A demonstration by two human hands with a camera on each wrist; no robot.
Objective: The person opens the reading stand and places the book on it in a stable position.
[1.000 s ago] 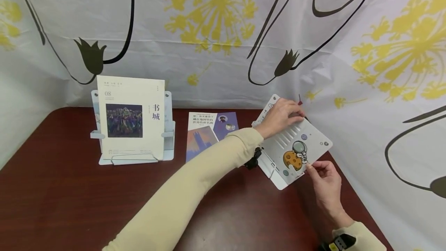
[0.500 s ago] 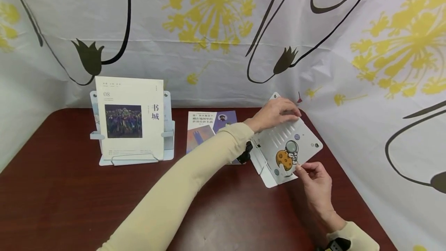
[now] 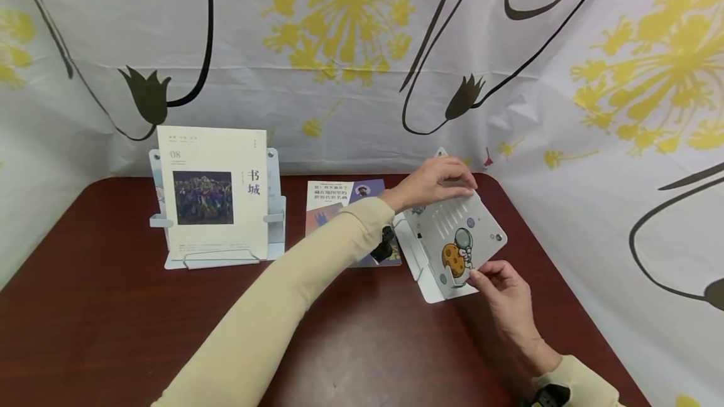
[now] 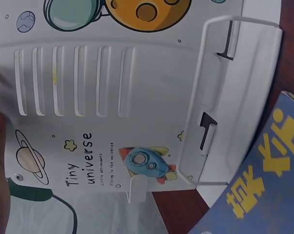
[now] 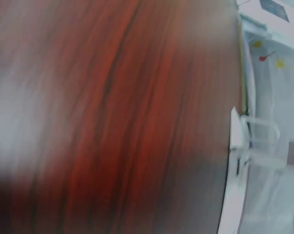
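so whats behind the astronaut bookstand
Past the edges of the astronaut bookstand, the dark red table shows, with the flower-print cloth further back. Its panel and the left hand cover what is directly behind, so any rear support cannot be seen.

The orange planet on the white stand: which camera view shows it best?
The head view, because the orange planet appears nearly whole there. Left wrist: cut off by the top edge. Right wrist: not visible.

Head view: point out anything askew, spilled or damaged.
The astronaut stand, held by the left hand and right hand, sits askew at right, perhaps deliberately: it is angled, while the other stand faces forward. No spill or damage shows.
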